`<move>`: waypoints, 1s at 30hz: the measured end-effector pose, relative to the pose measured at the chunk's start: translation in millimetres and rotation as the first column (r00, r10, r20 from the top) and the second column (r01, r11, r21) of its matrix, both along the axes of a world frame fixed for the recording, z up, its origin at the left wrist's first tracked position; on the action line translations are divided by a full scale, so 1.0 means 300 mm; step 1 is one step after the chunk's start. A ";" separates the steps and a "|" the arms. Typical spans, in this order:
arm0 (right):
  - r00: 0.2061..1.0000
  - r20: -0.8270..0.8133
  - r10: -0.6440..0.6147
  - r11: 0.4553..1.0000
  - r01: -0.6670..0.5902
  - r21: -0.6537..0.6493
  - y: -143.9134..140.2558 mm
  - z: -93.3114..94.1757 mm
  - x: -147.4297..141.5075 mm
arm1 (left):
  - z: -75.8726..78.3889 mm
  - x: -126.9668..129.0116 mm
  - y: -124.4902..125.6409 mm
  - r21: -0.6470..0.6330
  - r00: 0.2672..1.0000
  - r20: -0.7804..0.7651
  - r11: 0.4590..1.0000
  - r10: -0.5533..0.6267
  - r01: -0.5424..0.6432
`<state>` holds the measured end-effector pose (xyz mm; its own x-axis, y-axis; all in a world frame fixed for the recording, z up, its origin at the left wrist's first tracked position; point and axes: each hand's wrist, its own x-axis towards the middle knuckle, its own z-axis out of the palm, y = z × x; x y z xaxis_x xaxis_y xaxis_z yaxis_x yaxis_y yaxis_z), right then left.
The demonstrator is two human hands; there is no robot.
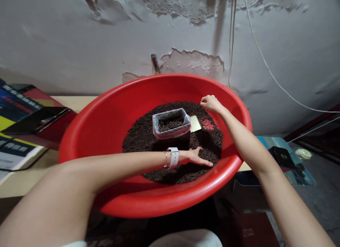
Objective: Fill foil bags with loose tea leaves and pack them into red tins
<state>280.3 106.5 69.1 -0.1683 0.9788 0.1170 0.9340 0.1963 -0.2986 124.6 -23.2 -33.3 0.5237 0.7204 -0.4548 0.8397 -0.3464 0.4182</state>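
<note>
Peeling wall (192, 61) behind, left fingers (206, 162) splay over dark grains (139, 135) (right fingers (204, 101), raised, curl closed).

The basin (164, 206) is bright red; the grains (139, 137) inside are dark brown, nearly black, around a pinkish-red patch (208, 125). The plastic liner (170, 134) is clear, the flat piece (196, 124) pale yellow, the watch band (174, 158) white, the bench (70, 102) light tan, the wall (79, 45) blotchy grey.
</note>
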 end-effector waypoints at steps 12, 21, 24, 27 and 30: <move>0.996 -0.048 0.081 0.994 -0.084 -0.068 0.001 -0.007 -0.020 | 0.016 -0.044 -0.053 -0.084 0.994 0.077 0.993 -0.073 0.079; 0.984 -0.079 0.162 0.981 -0.169 -0.091 -0.014 0.002 -0.010 | 0.256 -0.011 0.000 0.210 0.918 0.322 0.963 -0.232 0.169; 0.986 -0.058 0.159 0.985 -0.163 -0.061 -0.019 0.013 -0.005 | 0.349 -0.047 0.080 0.289 0.849 0.502 0.957 -0.168 0.019; 0.986 -0.032 0.165 0.985 -0.167 -0.052 -0.023 0.017 -0.005 | 0.406 -0.106 0.165 0.331 0.807 0.588 0.926 -0.052 -0.182; 0.984 -0.051 0.168 0.982 -0.172 -0.084 -0.025 0.017 -0.007 | 0.422 -0.168 0.227 0.312 0.776 0.626 0.888 0.074 -0.336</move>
<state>278.2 98.9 74.3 -0.3297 0.9431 0.0428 0.8749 0.3223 -0.3614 74.0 45.1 93.1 0.4068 0.8845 0.2282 0.5451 -0.4355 0.7163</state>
